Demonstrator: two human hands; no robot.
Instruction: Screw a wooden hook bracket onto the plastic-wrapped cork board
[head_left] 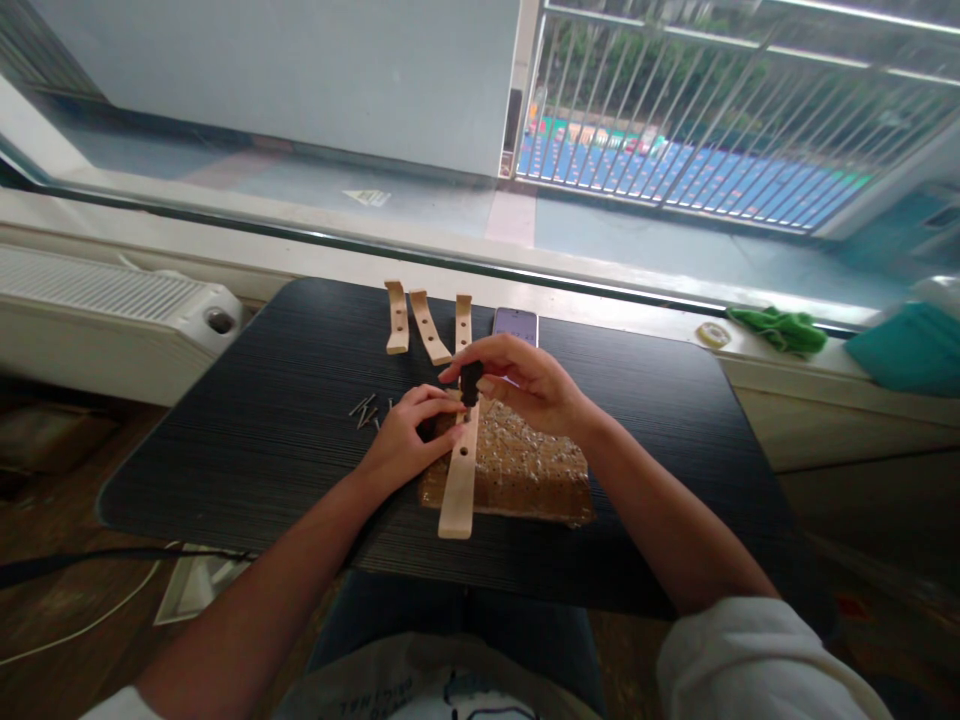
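A pale wooden strip with drilled holes lies across a taped brown block, its near end sticking out past the block's front edge. My left hand presses on the strip from the left, fingers and thumb closed about it near the upper hole. In my right hand is the black handle of a screwdriver, upright over the strip. Its tip, and any screw under it, are too small to make out between my fingers. Several loose screws lie left of my left hand.
Three more bent wooden pieces lie at the back of the dark table, beside a phone. On the windowsill to the right are a tape roll, a green cloth and a teal container. A radiator stands left.
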